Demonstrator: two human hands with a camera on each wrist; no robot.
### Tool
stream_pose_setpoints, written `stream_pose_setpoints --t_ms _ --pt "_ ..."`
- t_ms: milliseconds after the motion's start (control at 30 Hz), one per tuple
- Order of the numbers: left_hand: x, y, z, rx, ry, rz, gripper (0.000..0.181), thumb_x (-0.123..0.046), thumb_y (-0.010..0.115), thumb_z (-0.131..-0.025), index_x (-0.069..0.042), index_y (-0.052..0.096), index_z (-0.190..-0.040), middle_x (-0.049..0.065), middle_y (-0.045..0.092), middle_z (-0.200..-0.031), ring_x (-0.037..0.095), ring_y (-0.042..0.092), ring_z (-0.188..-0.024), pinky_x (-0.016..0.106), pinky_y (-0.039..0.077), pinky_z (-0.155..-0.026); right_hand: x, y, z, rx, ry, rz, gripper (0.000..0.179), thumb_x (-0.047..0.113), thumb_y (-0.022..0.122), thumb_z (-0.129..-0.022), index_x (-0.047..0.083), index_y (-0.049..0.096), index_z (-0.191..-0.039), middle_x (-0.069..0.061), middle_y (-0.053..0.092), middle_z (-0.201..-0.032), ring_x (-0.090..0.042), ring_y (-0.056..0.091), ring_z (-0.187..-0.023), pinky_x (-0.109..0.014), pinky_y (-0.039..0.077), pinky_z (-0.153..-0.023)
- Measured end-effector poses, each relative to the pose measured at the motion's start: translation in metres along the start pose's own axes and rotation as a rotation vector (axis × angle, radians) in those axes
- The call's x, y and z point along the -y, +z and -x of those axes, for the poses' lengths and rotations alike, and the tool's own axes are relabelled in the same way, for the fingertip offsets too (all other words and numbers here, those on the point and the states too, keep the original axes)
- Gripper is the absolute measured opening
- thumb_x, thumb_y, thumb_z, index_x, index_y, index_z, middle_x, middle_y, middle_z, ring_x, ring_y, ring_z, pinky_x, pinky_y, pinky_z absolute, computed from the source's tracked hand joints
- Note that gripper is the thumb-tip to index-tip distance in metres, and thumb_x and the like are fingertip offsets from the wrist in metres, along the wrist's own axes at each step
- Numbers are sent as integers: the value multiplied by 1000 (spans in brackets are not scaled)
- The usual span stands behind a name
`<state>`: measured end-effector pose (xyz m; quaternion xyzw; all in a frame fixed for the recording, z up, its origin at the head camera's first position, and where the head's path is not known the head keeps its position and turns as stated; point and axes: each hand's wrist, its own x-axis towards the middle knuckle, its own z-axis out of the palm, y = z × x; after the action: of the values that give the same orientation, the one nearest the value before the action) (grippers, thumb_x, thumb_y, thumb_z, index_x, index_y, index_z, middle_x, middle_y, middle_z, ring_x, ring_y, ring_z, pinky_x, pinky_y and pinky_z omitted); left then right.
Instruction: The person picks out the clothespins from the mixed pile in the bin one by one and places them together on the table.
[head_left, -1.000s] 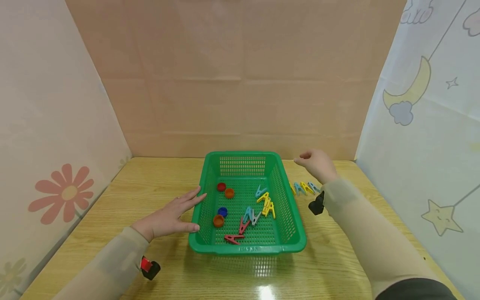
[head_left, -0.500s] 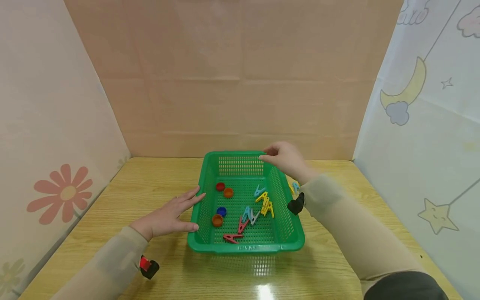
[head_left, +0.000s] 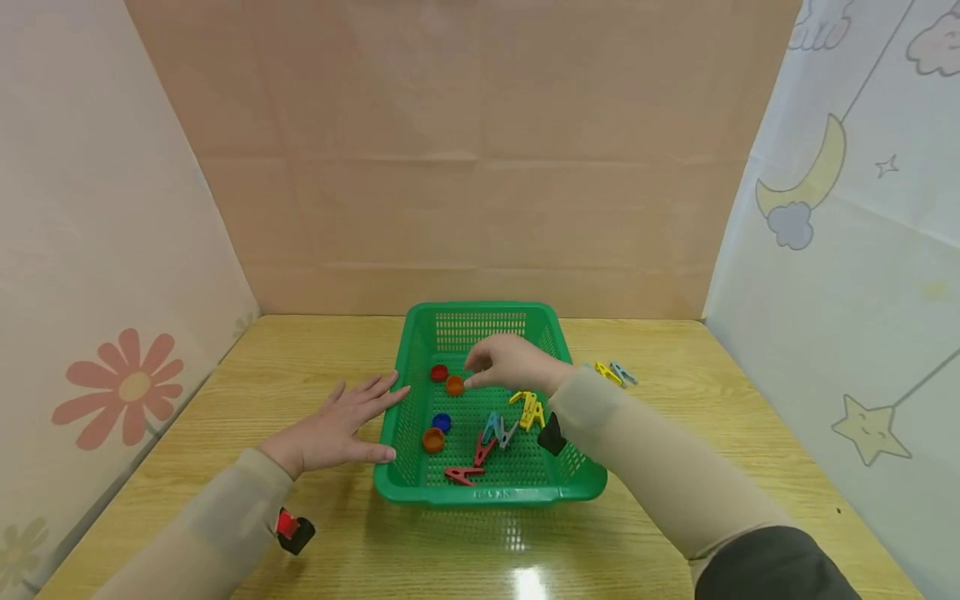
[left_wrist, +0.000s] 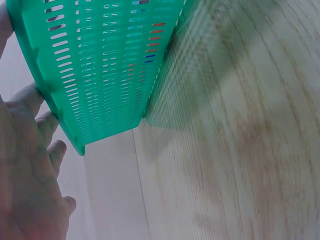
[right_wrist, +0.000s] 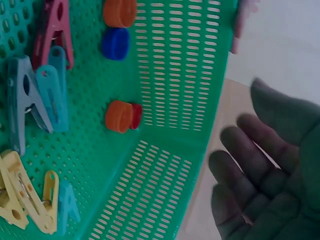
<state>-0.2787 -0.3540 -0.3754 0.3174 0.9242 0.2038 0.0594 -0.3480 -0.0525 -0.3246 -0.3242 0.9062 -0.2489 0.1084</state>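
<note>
A green plastic basket [head_left: 491, 496] stands on the table. My left hand [head_left: 333, 429] rests with spread, straight fingers on its left rim. Over the basket's interior hovers my right hand [head_left: 513, 364], fingers loosely bent; in the right wrist view nothing is between them. Below it on the left lie an orange bottle cap [head_left: 455, 385] and a red cap [head_left: 438, 373]. Nearer the front are a blue cap [head_left: 442, 422] and another orange cap [head_left: 433, 440]. Red clothespins [head_left: 464, 475], yellow clothespins [head_left: 531, 412], a blue one and a grey clothespin [head_left: 507, 433] also lie inside.
Outside the basket to the right, a yellow clothespin [head_left: 607, 373] and a light blue clothespin [head_left: 623, 372] lie on the wooden table [head_left: 675, 383]; my right sleeve covers part of that spot. A brown panel [head_left: 480, 167] rises at the back, with patterned walls at both sides.
My right hand has moved left and lower, from above the clothespins outside the basket, across the right rim, to over the inside. The left hand stays on the rim.
</note>
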Motion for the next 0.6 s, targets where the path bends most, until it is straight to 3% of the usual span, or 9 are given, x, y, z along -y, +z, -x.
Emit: stream_pose_setpoints --t_ms 233,600 --pt "0 -1 0 -8 2 -12 85 -53 65 -86 -22 25 -154 6 11 -161 37 6 -146 70 -5 -105 0 24 -10 207 -32 116 25 25 74 -86 14 72 -108 2 67 -107 -10 61 -95 -31 50 -85" --pt "2 -1 0 -5 6 -19 86 -54 65 -85 -23 24 -154 5 10 -161 36 5 -146 70 -5 -105 10 62 -17 481 -140 230 23 29 79 -80 19 74 -100 16 64 -92 -1 59 -84 -22 50 -75"
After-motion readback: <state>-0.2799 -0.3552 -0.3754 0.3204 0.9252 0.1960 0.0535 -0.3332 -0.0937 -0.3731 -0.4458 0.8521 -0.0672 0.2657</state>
